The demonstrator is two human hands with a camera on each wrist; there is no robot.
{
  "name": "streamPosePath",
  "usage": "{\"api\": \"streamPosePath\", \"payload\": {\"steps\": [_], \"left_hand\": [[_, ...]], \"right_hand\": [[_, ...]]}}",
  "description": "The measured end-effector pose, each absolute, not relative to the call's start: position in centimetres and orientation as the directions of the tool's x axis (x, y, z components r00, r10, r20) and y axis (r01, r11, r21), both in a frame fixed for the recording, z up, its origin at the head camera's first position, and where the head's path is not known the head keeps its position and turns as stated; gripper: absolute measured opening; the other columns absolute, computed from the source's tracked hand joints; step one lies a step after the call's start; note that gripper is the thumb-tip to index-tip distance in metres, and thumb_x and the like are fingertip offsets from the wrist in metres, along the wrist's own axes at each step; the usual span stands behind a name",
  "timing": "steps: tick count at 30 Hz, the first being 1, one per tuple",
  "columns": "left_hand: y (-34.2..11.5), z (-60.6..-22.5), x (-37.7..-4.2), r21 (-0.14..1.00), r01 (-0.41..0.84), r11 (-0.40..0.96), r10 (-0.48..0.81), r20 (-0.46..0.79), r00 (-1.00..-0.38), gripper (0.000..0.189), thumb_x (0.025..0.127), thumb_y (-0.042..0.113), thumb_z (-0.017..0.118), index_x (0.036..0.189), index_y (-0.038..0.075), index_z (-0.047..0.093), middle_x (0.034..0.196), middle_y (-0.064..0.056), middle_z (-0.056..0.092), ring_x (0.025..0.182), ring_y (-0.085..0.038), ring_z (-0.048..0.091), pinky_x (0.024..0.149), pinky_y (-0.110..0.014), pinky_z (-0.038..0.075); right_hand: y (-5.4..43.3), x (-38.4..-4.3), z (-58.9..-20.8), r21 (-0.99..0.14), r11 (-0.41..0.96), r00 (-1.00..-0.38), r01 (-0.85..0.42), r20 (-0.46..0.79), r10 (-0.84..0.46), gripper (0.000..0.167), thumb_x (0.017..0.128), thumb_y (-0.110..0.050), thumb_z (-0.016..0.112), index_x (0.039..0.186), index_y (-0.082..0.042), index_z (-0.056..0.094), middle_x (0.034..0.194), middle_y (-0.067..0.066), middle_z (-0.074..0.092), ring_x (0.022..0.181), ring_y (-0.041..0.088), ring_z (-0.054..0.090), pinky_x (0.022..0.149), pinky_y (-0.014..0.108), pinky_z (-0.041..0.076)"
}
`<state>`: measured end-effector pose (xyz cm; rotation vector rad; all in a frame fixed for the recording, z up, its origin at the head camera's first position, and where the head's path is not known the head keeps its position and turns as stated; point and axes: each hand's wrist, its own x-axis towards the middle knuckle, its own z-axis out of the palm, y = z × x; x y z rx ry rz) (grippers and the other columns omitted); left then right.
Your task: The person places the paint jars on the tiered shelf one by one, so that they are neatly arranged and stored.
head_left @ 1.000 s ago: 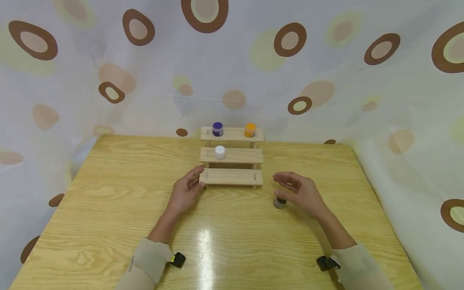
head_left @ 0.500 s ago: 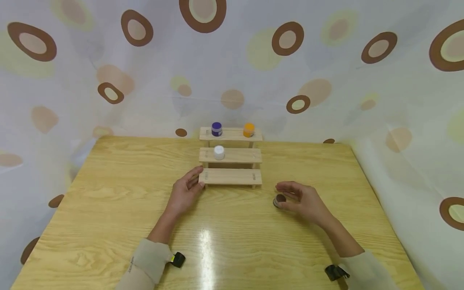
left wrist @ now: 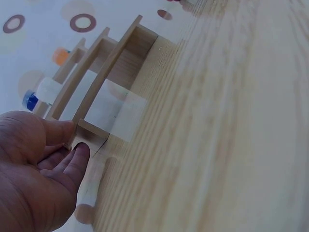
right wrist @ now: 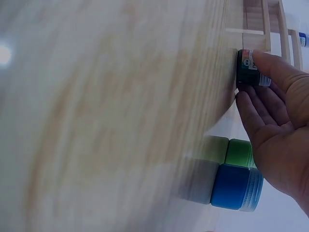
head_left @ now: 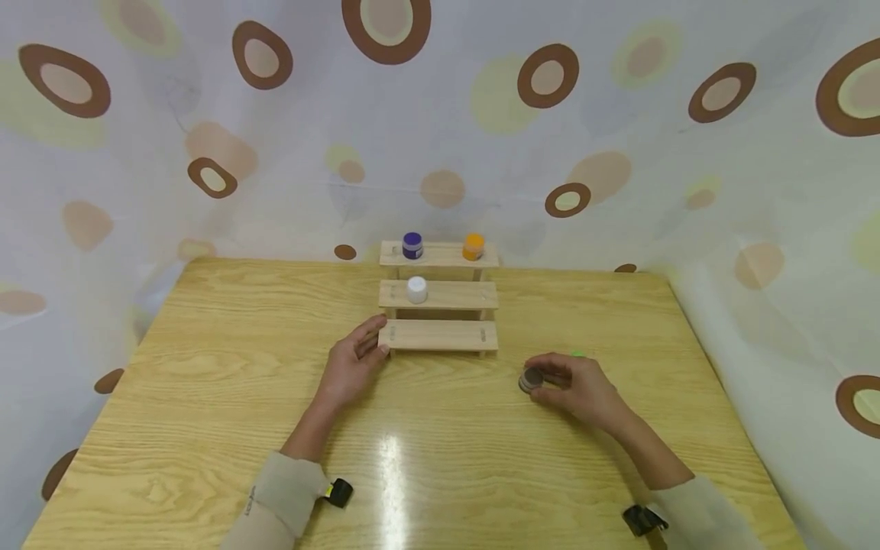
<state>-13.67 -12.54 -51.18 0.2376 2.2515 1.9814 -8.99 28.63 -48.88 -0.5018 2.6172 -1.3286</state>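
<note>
A small dark paint jar [head_left: 532, 380] stands on the table right of the wooden stand. My right hand [head_left: 580, 389] pinches it, thumb on the near side and fingers on the far side. Its printed label faces the thumb in the right wrist view, where the dark jar [right wrist: 248, 67] is close over the tabletop. My left hand [head_left: 351, 370] holds the left end of the stand's lowest shelf [head_left: 440, 335], with the thumb at the front corner. In the left wrist view the fingers of that hand [left wrist: 38, 169] curl beside the shelf's end.
Purple [head_left: 412, 246] and orange [head_left: 473, 247] jars stand on the top shelf, a white jar [head_left: 416, 289] on the middle one. Behind my right hand are a green jar [right wrist: 239, 153] and a blue jar [right wrist: 231, 187]. A patterned cloth [head_left: 440, 114] rises behind the table.
My right hand has come down and toward me, and its thumb and fingers have closed around the dark jar. A bit of green shows behind that hand. The left hand has stayed put.
</note>
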Motion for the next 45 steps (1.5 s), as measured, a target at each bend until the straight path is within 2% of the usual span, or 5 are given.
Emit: {"api": "streamPosePath", "payload": {"steps": [9,22,33,40,45], "left_hand": [[-12.4,-51.4,-13.7,0.992,0.033,0.124,0.211,0.006,-0.977,0.057,0.105,0.0,0.064,0.159,0.007,0.047,0.161,-0.016,0.049,0.145,-0.035,0.051,0.109,-0.03,0.053],[-12.6,-51.5,-13.9,0.993,0.03,0.112,0.225,0.004,-0.974,0.057,0.105,0.0,0.064,0.159,0.008,0.048,0.163,-0.014,0.047,0.146,-0.034,0.049,0.107,-0.028,0.054],[-12.7,-51.4,-13.8,0.991,0.028,0.13,0.218,-0.001,-0.976,0.056,0.105,0.0,0.063,0.159,0.007,0.048,0.162,-0.015,0.047,0.146,-0.035,0.05,0.11,-0.031,0.053],[-12.7,-51.3,-13.8,0.99,0.024,0.14,0.218,-0.007,-0.976,0.057,0.106,0.001,0.063,0.159,0.008,0.047,0.163,-0.015,0.047,0.147,-0.037,0.048,0.112,-0.036,0.052],[-12.6,-51.5,-13.8,0.991,0.022,0.133,0.218,-0.008,-0.976,0.057,0.105,0.001,0.064,0.159,0.008,0.047,0.162,-0.015,0.047,0.146,-0.037,0.049,0.111,-0.033,0.052]], "right_hand": [[28.4,-9.4,-48.3,-0.787,0.563,-0.931,-0.251,0.038,-0.362,0.04,0.093,-0.012,0.084,0.131,-0.008,0.072,0.124,0.006,0.075,0.118,0.03,0.072,0.097,0.034,0.063],[27.7,-11.3,-44.9,-0.78,0.568,-0.943,-0.263,0.083,-0.322,0.041,0.092,-0.008,0.084,0.13,-0.001,0.071,0.122,0.011,0.075,0.118,0.034,0.072,0.099,0.041,0.062],[27.0,-13.5,-42.5,-0.751,0.59,-0.944,-0.296,0.136,-0.301,0.039,0.092,-0.01,0.084,0.129,-0.005,0.072,0.122,0.011,0.075,0.118,0.034,0.072,0.099,0.038,0.062],[26.4,-14.9,-41.7,-0.737,0.614,-0.949,-0.285,0.124,-0.291,0.042,0.094,-0.012,0.083,0.134,-0.004,0.071,0.126,0.013,0.073,0.12,0.034,0.071,0.099,0.041,0.061],[25.5,-15.8,-41.1,-0.729,0.624,-0.951,-0.28,0.123,-0.282,0.041,0.093,-0.016,0.085,0.132,-0.008,0.072,0.124,0.01,0.074,0.12,0.032,0.071,0.099,0.043,0.062]]}}
